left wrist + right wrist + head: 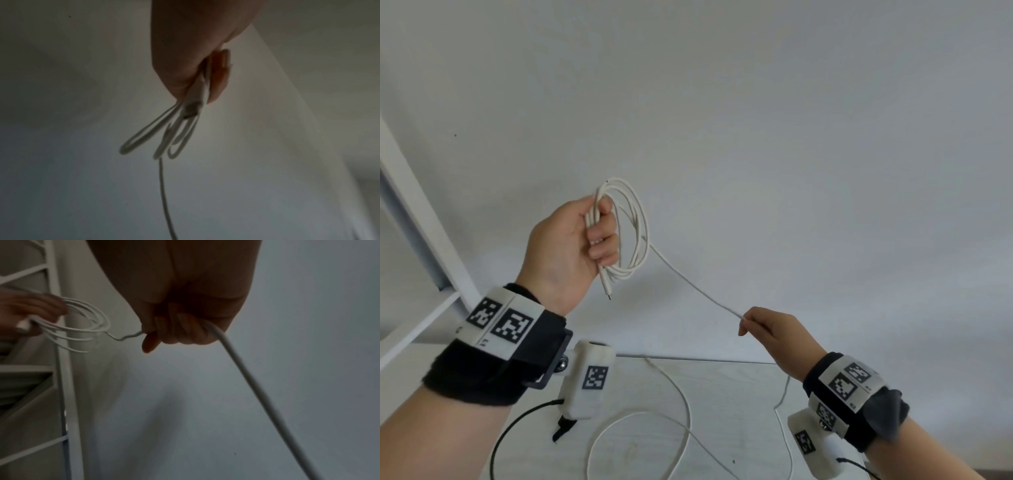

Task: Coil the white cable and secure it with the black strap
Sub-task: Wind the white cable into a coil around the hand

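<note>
Bare wall, hands (571, 246) holding cable (633, 226) apart

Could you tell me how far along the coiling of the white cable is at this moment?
Done: several loops sit gathered in the left hand. In hand: the right hand pinches the white cable running from the coil. Left: slack on the table still needs winding, and no black strap is on the coil.

A thin white round cable (635, 236) is hanging in several loose oval loops, bunched together on one side, with a short plug end (606, 287) pointing downward. One strand is stretching taut down to the right, then trailing in slack curves across the pale tabletop (739, 411) below.
</note>
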